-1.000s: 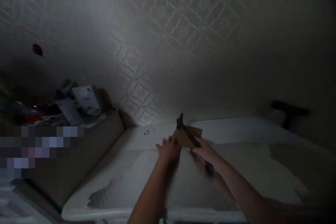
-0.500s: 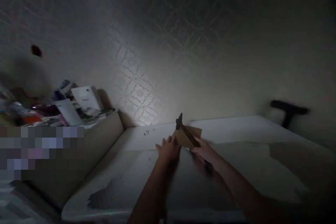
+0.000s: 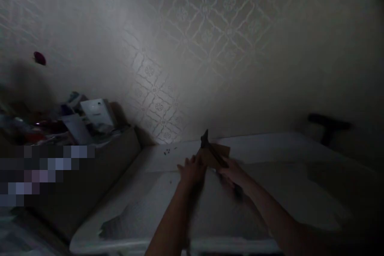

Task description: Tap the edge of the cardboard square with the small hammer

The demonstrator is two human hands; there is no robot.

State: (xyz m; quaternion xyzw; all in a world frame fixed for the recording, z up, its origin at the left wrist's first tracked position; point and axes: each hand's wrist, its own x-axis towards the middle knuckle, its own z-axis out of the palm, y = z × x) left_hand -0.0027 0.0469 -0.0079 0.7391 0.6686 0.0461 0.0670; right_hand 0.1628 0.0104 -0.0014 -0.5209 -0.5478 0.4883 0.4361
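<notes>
The room is dim. A brown piece of cardboard point(image 3: 221, 153) lies on a white table point(image 3: 270, 156) near the wall. My left hand point(image 3: 192, 170) presses on the cardboard's left edge with its fingers curled. My right hand point(image 3: 235, 174) is closed round the handle of a dark tool point(image 3: 210, 148), perhaps a small hammer, whose head rises above the cardboard. A few tiny dark bits point(image 3: 167, 151) lie on the table to the left of my hands.
A cabinet point(image 3: 99, 160) at the left carries a clutter of boxes and papers point(image 3: 90, 118). Patterned wallpaper point(image 3: 186, 48) runs right behind the table. A dark T-shaped object point(image 3: 328, 124) stands at the far right. The table's near edge point(image 3: 180, 244) shows chipped paint.
Both hands and the tool stay almost where they were. The lighting flickered darker half a second ago and is brighter again now.
</notes>
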